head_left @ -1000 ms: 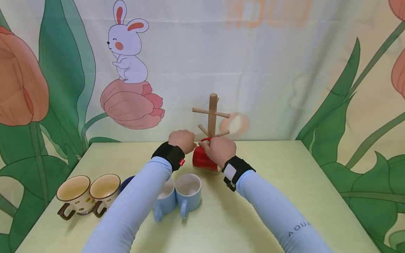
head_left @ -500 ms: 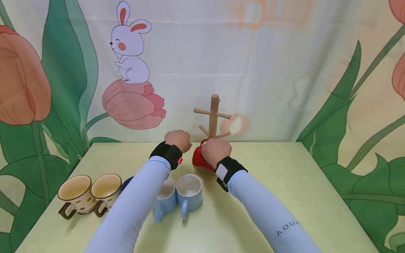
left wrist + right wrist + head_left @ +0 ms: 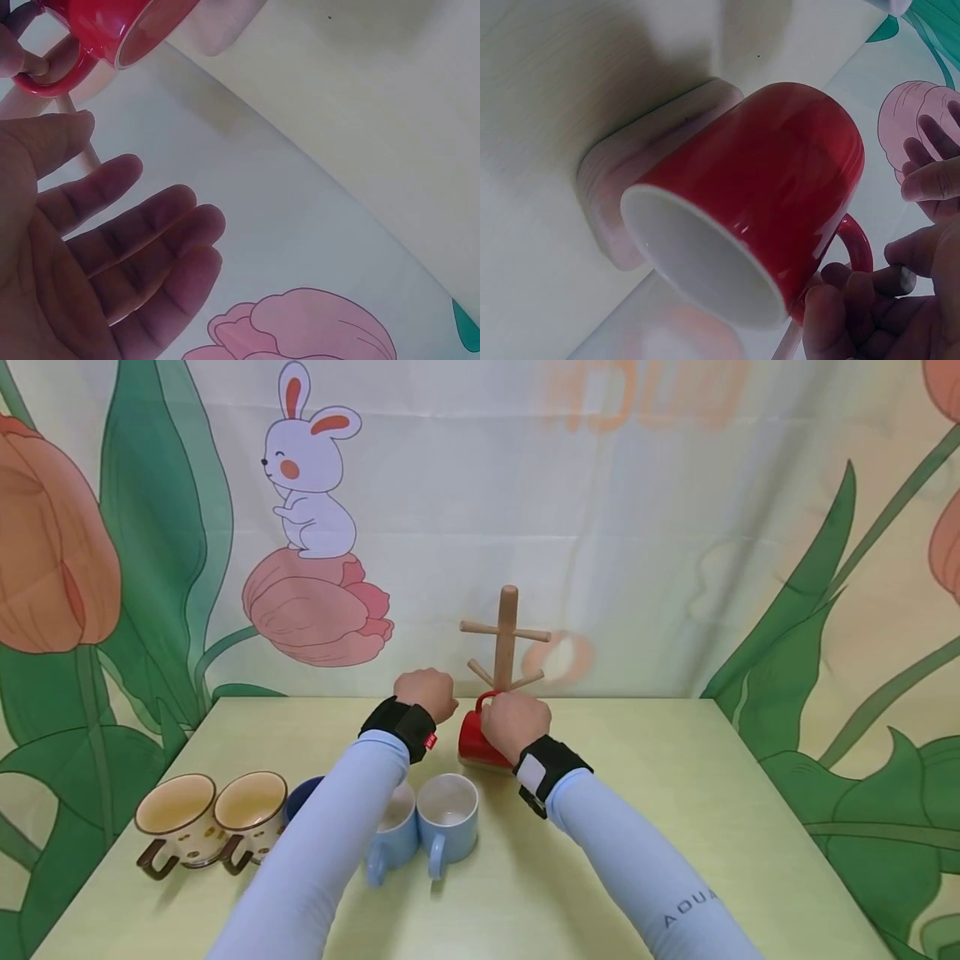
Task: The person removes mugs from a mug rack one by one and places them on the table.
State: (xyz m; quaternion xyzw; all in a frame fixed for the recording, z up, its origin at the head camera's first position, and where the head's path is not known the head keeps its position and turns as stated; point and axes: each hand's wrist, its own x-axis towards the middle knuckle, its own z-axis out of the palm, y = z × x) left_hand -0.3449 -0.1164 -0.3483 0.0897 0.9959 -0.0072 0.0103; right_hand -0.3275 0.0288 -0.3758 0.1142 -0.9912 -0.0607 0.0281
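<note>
A red mug [image 3: 769,172] with a white inside lies on its side against the wooden mug rack [image 3: 506,647], its handle [image 3: 79,73] looped over a lower peg [image 3: 35,64]. My right hand [image 3: 515,724] grips it at the handle; in the right wrist view the curled fingers [image 3: 825,319] close around the handle beside the peg's end. My left hand [image 3: 425,693] is left of the mug, apart from it. Seen from the left wrist, its fingers [image 3: 154,217] are loosely spread and hold nothing.
Two light blue mugs [image 3: 447,814] stand upright in front of the rack. A dark blue mug [image 3: 300,797] is partly behind my left sleeve. Two cream mugs with brown handles [image 3: 176,814] stand farther left on the pale table [image 3: 637,760]. A printed cloth [image 3: 637,527] hangs behind.
My left hand has drawn slightly left, away from the mug. The right hand has shifted a little left, and more of the mug's handle now shows at the top.
</note>
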